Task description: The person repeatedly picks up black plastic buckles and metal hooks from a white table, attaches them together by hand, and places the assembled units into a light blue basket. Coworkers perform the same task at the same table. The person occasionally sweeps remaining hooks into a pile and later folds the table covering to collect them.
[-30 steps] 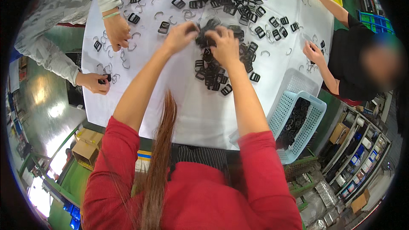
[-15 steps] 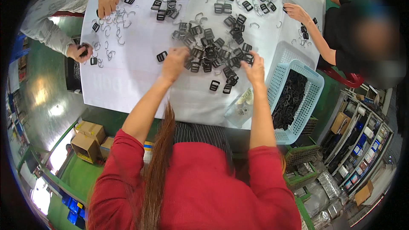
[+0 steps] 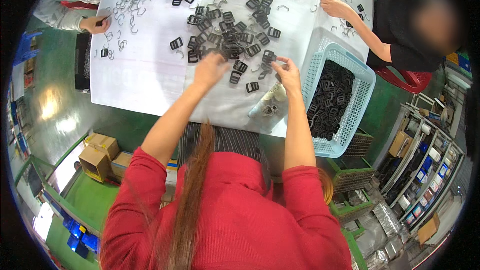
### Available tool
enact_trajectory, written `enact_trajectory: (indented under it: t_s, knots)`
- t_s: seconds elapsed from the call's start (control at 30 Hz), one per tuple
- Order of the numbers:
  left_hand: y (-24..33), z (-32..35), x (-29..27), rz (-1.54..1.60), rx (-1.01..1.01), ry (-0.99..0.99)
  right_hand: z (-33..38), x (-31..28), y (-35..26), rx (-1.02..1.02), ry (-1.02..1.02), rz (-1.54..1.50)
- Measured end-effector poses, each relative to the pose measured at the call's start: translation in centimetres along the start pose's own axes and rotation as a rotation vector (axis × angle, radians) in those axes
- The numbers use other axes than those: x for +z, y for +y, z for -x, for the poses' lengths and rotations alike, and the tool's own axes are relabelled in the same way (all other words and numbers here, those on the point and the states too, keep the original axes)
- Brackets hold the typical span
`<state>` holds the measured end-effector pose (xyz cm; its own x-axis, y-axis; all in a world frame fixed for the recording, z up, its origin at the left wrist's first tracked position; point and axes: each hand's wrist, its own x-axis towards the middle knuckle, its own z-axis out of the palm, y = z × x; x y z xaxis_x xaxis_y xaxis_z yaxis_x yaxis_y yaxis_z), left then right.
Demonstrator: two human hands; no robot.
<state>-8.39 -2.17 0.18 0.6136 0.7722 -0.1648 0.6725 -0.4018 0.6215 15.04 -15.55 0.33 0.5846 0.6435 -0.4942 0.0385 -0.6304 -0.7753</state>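
A loose pile of black plastic strap buckles (image 3: 231, 40) lies on the white-covered table (image 3: 145, 82). My left hand (image 3: 211, 70) is at the pile's near side, its fingers smeared by motion, so what they hold is unclear. To the right, my right hand (image 3: 289, 74) pinches thumb and forefinger at the edge of a black buckle (image 3: 268, 56). One buckle (image 3: 252, 87) lies apart in front, between my hands. Beside my right forearm stands a light-blue perforated basket (image 3: 367, 90) holding many black pieces.
A clear plastic bag (image 3: 270, 107) lies at the table's near edge. Thin curved metal clips (image 3: 131, 12) are scattered at left. Co-workers' hands work at the left (image 3: 95, 24) and right (image 3: 336, 7) sides. A red stool (image 3: 407, 80) stands at right; cartons (image 3: 97, 157) sit on the floor.
The whole view has shifted, carrying the table up and left. Relative to the pile, both my hands have come nearer to me. The left co-worker's far hand has mostly left the picture.
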Motion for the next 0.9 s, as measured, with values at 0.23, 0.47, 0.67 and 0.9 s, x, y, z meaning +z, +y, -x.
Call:
enact_trajectory:
  t_s: [0.23, 0.47, 0.67, 0.9]
  knots:
    - [3.2, 3.4, 6.5, -0.041, -0.129, -0.106, -1.2, 1.2, -1.6, 0.112, 0.191, 0.246]
    - [1.6, 1.1, 0.0, 1.242, -0.512, -0.636, -3.3, 3.4, 0.0, -0.158, 0.065, 0.56]
    - [3.0, -8.2, -1.5, 0.887, -0.48, -0.366, -6.3, 1.9, -2.4, -0.095, 0.037, 0.379]
    - [5.8, -17.2, 2.5, 0.121, -0.257, 0.062, -9.6, 1.3, -6.6, -0.029, 0.019, 0.684]
